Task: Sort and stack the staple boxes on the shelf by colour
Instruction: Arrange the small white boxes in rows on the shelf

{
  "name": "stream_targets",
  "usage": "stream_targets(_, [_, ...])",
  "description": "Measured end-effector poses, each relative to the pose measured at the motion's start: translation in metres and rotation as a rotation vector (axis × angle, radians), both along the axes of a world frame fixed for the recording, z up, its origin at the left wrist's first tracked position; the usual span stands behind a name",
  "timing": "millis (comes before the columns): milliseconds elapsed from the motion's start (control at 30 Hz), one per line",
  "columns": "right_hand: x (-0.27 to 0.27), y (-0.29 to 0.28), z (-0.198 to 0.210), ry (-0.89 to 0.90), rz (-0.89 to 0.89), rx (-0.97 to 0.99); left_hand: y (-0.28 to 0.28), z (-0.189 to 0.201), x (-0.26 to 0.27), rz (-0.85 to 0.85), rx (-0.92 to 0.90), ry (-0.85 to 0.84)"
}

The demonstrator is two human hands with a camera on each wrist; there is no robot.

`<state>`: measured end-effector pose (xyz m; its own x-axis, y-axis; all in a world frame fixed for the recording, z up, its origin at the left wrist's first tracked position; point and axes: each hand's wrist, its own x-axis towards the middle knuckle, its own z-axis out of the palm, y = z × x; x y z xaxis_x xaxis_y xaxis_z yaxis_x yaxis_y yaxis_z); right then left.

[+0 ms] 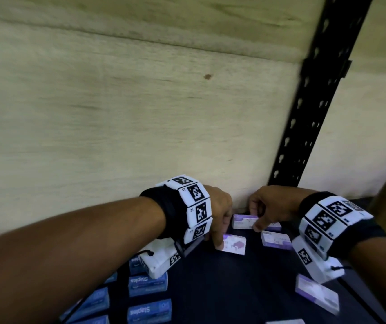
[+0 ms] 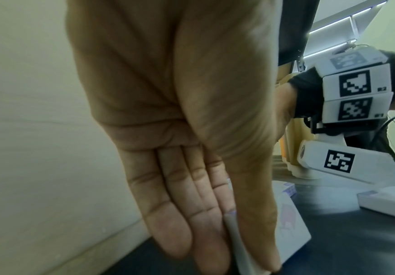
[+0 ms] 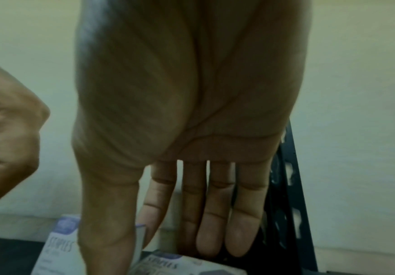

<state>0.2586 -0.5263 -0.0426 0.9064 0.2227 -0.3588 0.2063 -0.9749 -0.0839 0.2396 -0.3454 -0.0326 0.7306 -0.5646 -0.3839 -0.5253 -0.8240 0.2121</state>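
Observation:
Small purple-and-white staple boxes lie at the back right of the dark shelf (image 1: 234,288); blue ones lie at the front left. My left hand (image 1: 220,242) pinches one purple box (image 1: 236,244) by its left end, thumb on one side and fingers on the other; the left wrist view shows the same box (image 2: 293,228). My right hand (image 1: 256,223) pinches a second purple box (image 1: 243,221) by the back wall. In the right wrist view that box (image 3: 57,247) sits between thumb and forefinger, above another purple box (image 3: 168,266).
More purple boxes lie at the right (image 1: 276,239) and near the front right (image 1: 317,293). Several blue boxes (image 1: 148,285) sit under my left forearm. A plywood back wall (image 1: 140,113) and a black slotted upright (image 1: 304,136) close off the back and right.

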Motion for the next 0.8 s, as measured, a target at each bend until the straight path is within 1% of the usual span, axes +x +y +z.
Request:
stream_targets(100, [-0.001,0.0,0.001,-0.006,0.004,0.028,0.002,0.002,-0.003,0.001,-0.013,0.016])
stream_targets(300, [-0.005,0.009,0.004,-0.016,0.023,0.162,0.019,0.006,-0.006,0.019,0.035,-0.057])
stream_targets(367, [-0.007,0.013,0.005,-0.026,0.05,0.131,0.026,0.006,-0.006,0.035,0.047,-0.07])
stream_targets(500, [-0.013,0.022,0.007,0.019,0.057,0.086,0.035,0.007,-0.006,0.063,0.048,-0.076])
stream_targets(633, [-0.019,0.026,0.011,0.062,0.062,0.132,0.039,0.005,-0.007,0.095,0.034,-0.106])
stream_targets(800, [-0.016,0.028,0.008,-0.016,0.065,0.108,0.039,0.003,-0.007,0.108,0.027,-0.106])
